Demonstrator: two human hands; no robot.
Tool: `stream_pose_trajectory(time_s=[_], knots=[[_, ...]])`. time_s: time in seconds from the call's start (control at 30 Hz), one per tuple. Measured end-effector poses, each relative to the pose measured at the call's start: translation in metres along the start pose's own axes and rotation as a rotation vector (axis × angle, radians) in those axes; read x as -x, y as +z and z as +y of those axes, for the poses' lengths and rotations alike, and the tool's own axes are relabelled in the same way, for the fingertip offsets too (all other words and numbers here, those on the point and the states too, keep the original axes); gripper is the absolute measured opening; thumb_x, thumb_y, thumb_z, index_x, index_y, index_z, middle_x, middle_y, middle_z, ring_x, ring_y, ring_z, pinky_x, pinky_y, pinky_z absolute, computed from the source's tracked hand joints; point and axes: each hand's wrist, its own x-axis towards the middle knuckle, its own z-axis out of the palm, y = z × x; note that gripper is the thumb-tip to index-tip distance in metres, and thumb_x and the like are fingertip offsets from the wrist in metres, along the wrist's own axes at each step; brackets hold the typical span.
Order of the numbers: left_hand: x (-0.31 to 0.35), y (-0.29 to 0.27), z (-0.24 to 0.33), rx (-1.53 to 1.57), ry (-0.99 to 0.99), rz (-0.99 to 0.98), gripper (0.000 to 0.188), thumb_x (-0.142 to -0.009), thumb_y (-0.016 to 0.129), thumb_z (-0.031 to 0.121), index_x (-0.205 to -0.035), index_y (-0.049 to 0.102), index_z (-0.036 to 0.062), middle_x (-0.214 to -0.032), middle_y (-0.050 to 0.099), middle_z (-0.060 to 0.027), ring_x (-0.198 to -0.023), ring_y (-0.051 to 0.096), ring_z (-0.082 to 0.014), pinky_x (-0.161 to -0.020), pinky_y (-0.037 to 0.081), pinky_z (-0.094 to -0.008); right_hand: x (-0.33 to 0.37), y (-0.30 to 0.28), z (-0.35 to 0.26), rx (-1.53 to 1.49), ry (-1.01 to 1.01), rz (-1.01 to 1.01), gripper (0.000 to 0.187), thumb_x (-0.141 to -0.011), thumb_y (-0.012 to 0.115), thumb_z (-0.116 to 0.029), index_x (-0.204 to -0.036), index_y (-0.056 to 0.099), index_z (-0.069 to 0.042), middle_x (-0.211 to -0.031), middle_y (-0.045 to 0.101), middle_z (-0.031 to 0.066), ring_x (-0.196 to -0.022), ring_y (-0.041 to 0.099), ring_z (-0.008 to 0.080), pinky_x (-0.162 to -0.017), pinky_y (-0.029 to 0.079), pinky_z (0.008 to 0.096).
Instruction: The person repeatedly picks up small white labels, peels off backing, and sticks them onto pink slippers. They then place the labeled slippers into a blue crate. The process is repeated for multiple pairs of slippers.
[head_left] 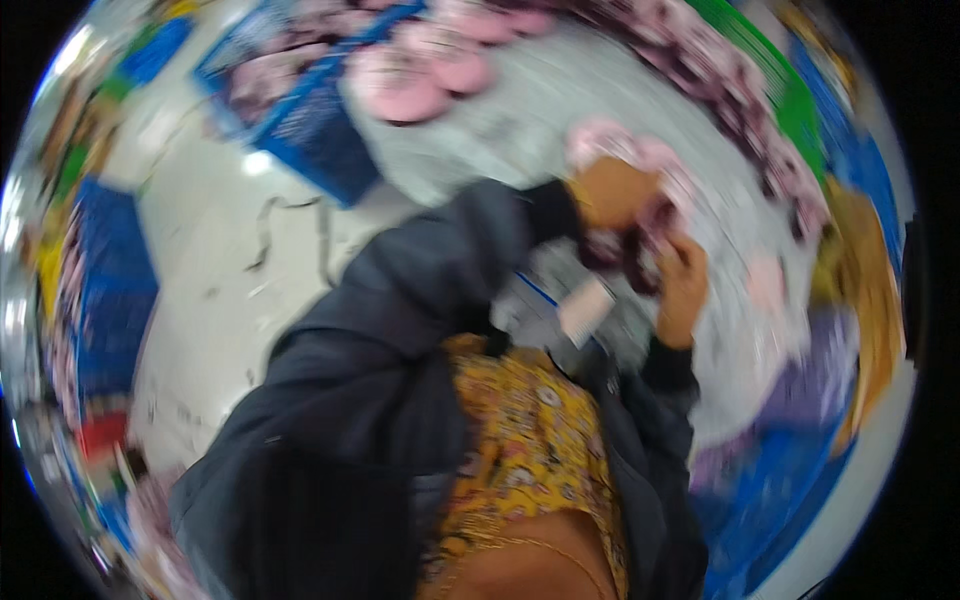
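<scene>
My left hand (pixel 615 192) reaches across over the table, its fingers curled at a soft pink-and-maroon piece (pixel 655 222); motion blurs what kind of thing it is. Close beside it, my right hand (pixel 683 290) pinches the lower edge of the same piece with thumb and fingers. Rounded pale pink pieces (pixel 598 138) lie just beyond my left hand. Below my hands, near my body, sits a small pale pink block-shaped thing (pixel 587 310). Dark sleeves cover both arms.
Pink rounded pieces (pixel 400 85) lie in a group at the far left of the plastic-covered table (pixel 745 345). A long row of pink-and-maroon pieces (pixel 715 60) runs along the far edge beside a green basket (pixel 765 60). Blue crates (pixel 315 125) holding similar pieces stand at left.
</scene>
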Motion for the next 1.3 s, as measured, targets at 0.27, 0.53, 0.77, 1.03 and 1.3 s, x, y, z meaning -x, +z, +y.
stream_pose_trajectory(time_s=[0.27, 0.53, 0.77, 1.03, 1.3], knots=[[-0.001, -0.001, -0.017, 0.808, -0.191, 0.032, 0.012, -0.099, 0.055, 0.014, -0.102, 0.058, 0.003, -0.082, 0.061, -0.0022, -0.074, 0.06, -0.0111, -0.068, 0.049, -0.0258, 0.05, -0.012, -0.031, 0.162, -0.167, 0.04, 0.024, -0.082, 0.072, -0.004, -0.104, 0.064, 0.0, -0.098, 0.063, 0.0098, -0.083, 0.065, 0.0171, -0.077, 0.052, 0.029], [0.003, 0.006, -0.025, 0.942, -0.242, -0.055, 0.018, -0.098, 0.055, 0.014, -0.108, 0.062, 0.0015, -0.081, 0.066, -0.0024, -0.07, 0.059, -0.0071, -0.064, 0.048, -0.0209, 0.077, -0.004, -0.046, 0.369, -0.004, -0.13, 0.03, -0.078, 0.076, -0.015, -0.104, 0.065, -0.005, -0.092, 0.066, 0.0115, -0.082, 0.067, 0.0234, -0.069, 0.054, 0.0337], [0.006, 0.018, -0.037, 1.05, -0.245, -0.072, 0.021, -0.099, 0.053, 0.017, -0.113, 0.061, 0.0039, -0.081, 0.062, 0.0014, -0.069, 0.048, -0.0029, -0.062, 0.039, -0.0174, 0.089, 0.031, -0.017, 0.668, -0.158, 0.092, 0.039, -0.073, 0.081, -0.032, -0.099, 0.064, -0.008, -0.091, 0.069, 0.0052, -0.08, 0.064, 0.0272, -0.073, 0.048, 0.0399], [0.008, 0.017, -0.032, 1.107, -0.23, -0.026, 0.02, -0.098, 0.054, 0.014, -0.111, 0.062, 0.0016, -0.082, 0.066, -0.0019, -0.068, 0.055, -0.0047, -0.059, 0.043, -0.0178, 0.08, 0.053, -0.003, 0.706, -0.297, 0.185, 0.028, -0.073, 0.079, -0.024, -0.091, 0.064, -0.01, -0.079, 0.066, 0.0012, -0.075, 0.06, 0.0246, -0.072, 0.043, 0.0388], [0.009, 0.013, -0.025, 0.989, -0.227, -0.042, 0.019, -0.098, 0.051, 0.012, -0.11, 0.061, 0.0006, -0.083, 0.064, -0.0008, -0.072, 0.055, -0.0054, -0.066, 0.044, -0.0191, 0.056, -0.018, -0.057, 0.059, 0.224, -0.111, 0.011, -0.09, 0.068, -0.011, -0.094, 0.066, 0.0, -0.076, 0.061, -0.0028, -0.069, 0.051, 0.0022, -0.061, 0.042, 0.0195]])
